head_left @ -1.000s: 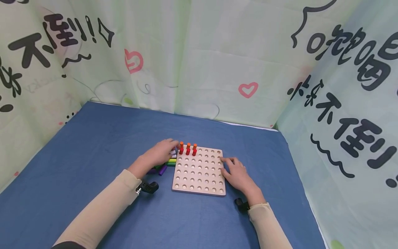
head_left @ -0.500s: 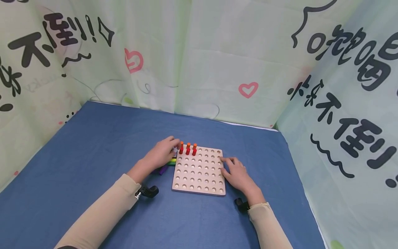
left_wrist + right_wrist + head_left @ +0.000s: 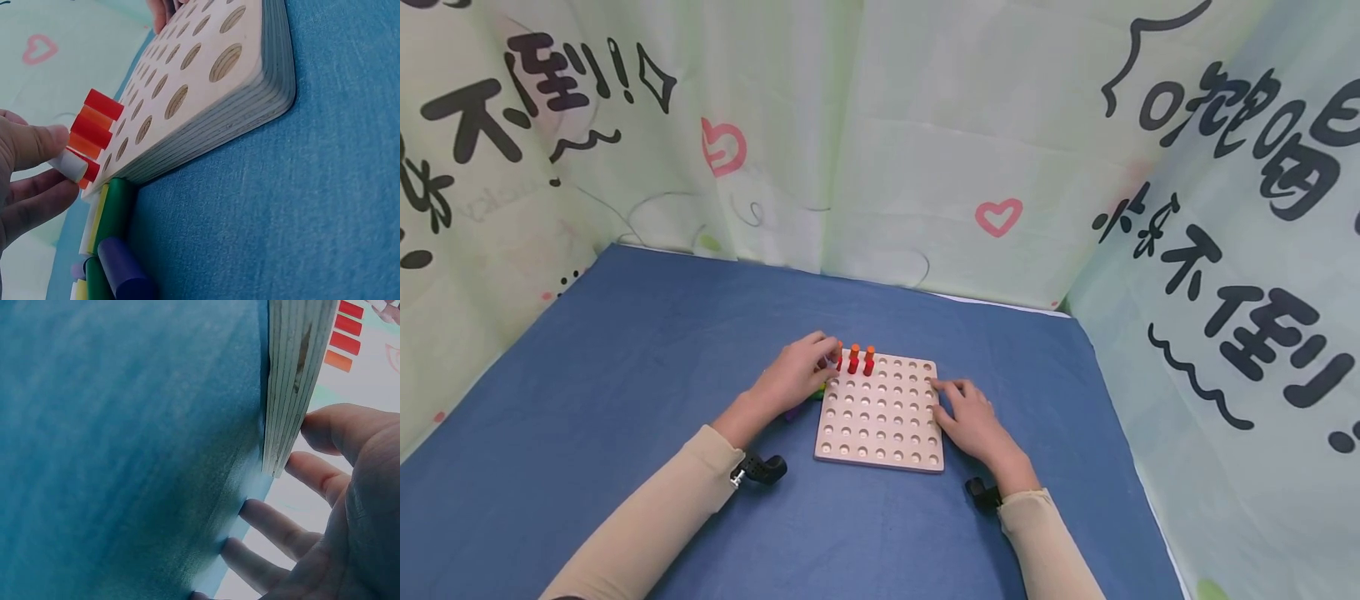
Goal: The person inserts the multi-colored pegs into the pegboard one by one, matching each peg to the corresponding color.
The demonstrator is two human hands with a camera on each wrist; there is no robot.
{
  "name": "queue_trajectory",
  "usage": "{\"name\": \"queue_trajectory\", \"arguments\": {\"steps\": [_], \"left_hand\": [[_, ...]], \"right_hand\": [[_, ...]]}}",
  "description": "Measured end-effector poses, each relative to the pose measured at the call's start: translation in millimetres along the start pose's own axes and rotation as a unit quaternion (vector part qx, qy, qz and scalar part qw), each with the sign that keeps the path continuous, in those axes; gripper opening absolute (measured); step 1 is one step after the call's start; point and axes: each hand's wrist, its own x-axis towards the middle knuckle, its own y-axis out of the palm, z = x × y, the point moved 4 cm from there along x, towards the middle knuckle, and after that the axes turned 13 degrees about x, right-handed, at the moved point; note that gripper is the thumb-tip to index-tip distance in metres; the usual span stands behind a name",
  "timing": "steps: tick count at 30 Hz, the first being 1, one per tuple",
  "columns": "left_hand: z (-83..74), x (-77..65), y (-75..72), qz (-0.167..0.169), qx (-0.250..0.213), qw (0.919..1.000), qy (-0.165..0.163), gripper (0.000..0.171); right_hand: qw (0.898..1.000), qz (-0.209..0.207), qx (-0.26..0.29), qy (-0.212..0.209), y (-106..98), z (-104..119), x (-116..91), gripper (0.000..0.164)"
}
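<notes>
A pale wooden peg board (image 3: 880, 417) with rows of round holes lies on the blue cloth. Orange pegs (image 3: 870, 351) and red pegs (image 3: 868, 367) stand upright in its far left corner. My left hand (image 3: 801, 367) is at that corner, overlapping the leftmost pegs in the head view. Between thumb and fingers it pinches a white peg (image 3: 70, 165), held close beside a red peg (image 3: 94, 167). At the board's right edge my right hand (image 3: 973, 421) rests, thumb (image 3: 325, 428) and index finger (image 3: 309, 472) touching the side, the other fingers spread on the cloth.
Loose pegs lie against the board's left side, among them a green peg (image 3: 119, 206) and a purple peg (image 3: 125, 269), partly hidden under my left hand in the head view. Blue cloth (image 3: 865, 533) covers the table. Printed curtains (image 3: 910, 125) hang behind and at both sides.
My left hand has moved a little right, over the board's far left corner, now covering most of the leftmost pegs and more of the loose ones. My right hand has stayed put.
</notes>
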Motion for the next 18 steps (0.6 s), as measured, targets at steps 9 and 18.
{"name": "queue_trajectory", "arguments": {"steps": [9, 18], "left_hand": [[-1.8, -0.8, 0.7, -0.006, -0.006, 0.9999, -0.014, 0.016], [-1.7, -0.9, 1.1, 0.002, 0.008, 0.9998, -0.021, 0.013]], "right_hand": [[1.0, -0.004, 0.003, -0.004, -0.3, 0.0, -1.9, 0.05], [1.0, 0.001, 0.005, 0.001, 0.0, -1.8, -0.2, 0.05]]}}
